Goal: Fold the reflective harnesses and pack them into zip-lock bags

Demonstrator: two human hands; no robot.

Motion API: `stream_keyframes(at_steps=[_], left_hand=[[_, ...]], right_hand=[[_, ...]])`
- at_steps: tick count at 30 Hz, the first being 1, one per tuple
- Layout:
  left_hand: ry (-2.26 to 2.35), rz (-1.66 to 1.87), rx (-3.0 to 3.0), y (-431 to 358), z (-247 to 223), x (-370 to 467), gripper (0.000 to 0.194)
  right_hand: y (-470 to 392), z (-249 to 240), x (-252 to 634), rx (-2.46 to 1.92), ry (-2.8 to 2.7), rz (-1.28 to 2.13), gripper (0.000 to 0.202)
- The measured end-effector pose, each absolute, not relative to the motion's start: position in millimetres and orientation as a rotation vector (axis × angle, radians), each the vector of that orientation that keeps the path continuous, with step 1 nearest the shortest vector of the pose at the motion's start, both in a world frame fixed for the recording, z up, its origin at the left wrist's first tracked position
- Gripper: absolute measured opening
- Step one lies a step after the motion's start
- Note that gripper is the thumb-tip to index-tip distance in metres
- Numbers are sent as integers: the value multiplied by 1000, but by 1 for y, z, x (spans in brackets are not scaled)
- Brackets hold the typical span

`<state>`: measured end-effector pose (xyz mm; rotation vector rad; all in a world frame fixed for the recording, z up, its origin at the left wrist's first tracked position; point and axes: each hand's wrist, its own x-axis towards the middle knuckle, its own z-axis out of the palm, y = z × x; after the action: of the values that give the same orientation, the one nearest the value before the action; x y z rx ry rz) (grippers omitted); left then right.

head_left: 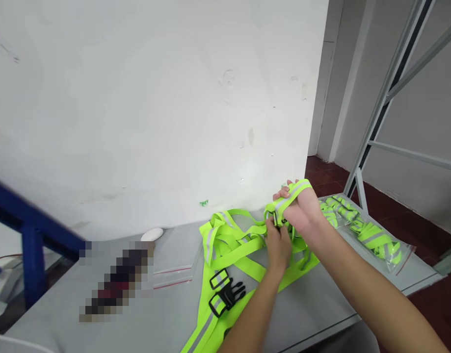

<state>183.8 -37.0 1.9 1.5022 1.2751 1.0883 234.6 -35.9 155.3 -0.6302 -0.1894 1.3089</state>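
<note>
A neon yellow-green reflective strap [225,262] with a grey stripe lies in loose loops on the table. My right hand [302,208] is raised above the pile, palm partly turned up and fingers curled, with a length of the strap looped around it. Just below, the fingers of my left hand [278,242] pinch the strap at a black slider buckle [275,218]. Part of that grip is hidden behind the fingers. On the strap left of my left forearm lies a black side-release buckle [228,293] with its prongs pointing right.
Clear plastic bags holding folded straps [380,240] lie at the table's right. Flat clear bags with red seals [177,260], a white oval object [152,234] and a pixelated item [115,282] are at left. A wall [173,122] borders the back; a blue frame [33,255] stands left.
</note>
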Motion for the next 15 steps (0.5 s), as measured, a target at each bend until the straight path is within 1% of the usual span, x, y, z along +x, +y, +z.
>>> stream_keyframes(at_steps=[3,6,11,15], left_hand=[[1349,1171,1549,-18,3,153,23],[1392,1267,1629,-3,15,107,21],[1430,1392,1721,4,53,34,25],[1462,1397,1628,9,83,-5,19]], right_hand=[[-32,146,250,-684,-235,1265,13],[-24,132,284,-767,-289,1148,13],[-14,105,342,-962,-414,918,12],[-21,93,370,-1137,-593,804,13]])
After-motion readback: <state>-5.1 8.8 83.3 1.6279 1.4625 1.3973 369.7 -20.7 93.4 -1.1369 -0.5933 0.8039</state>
